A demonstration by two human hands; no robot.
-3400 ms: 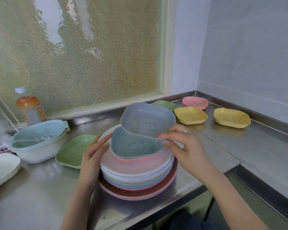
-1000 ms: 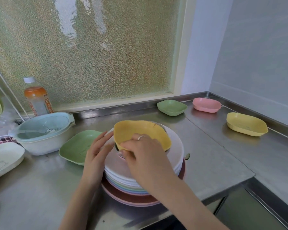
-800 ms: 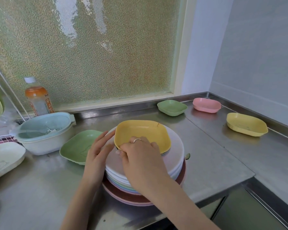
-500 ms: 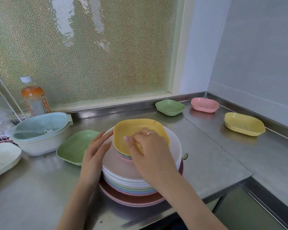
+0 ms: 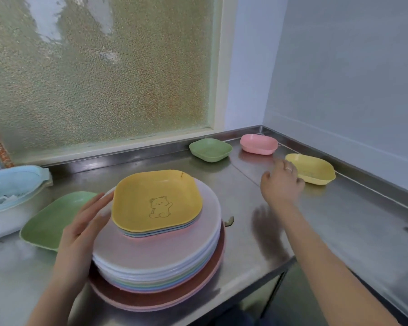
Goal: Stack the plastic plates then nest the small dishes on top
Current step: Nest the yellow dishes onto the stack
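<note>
A stack of round plastic plates (image 5: 156,262) stands on the steel counter, pale ones above a wide reddish-brown one. On top lie several nested small square dishes, the uppermost a yellow dish (image 5: 157,201) with a bear drawing. My left hand (image 5: 80,234) rests with straight fingers against the stack's left side. My right hand (image 5: 280,182) hovers empty with loose fingers, just left of a second yellow dish (image 5: 313,169). A green small dish (image 5: 210,149) and a pink small dish (image 5: 258,144) sit near the back corner.
A green square plate (image 5: 50,220) lies left of the stack. A pale blue bowl in a white basin (image 5: 10,196) stands at the far left, an orange-capped bottle (image 5: 0,151) behind it. Walls close the counter at the back and right; its front edge (image 5: 257,278) runs near the stack.
My right hand let go of the yellow bear dish, now nested on the stack, and moved right toward the yellow dish by the wall. The left hand stayed against the stack.
</note>
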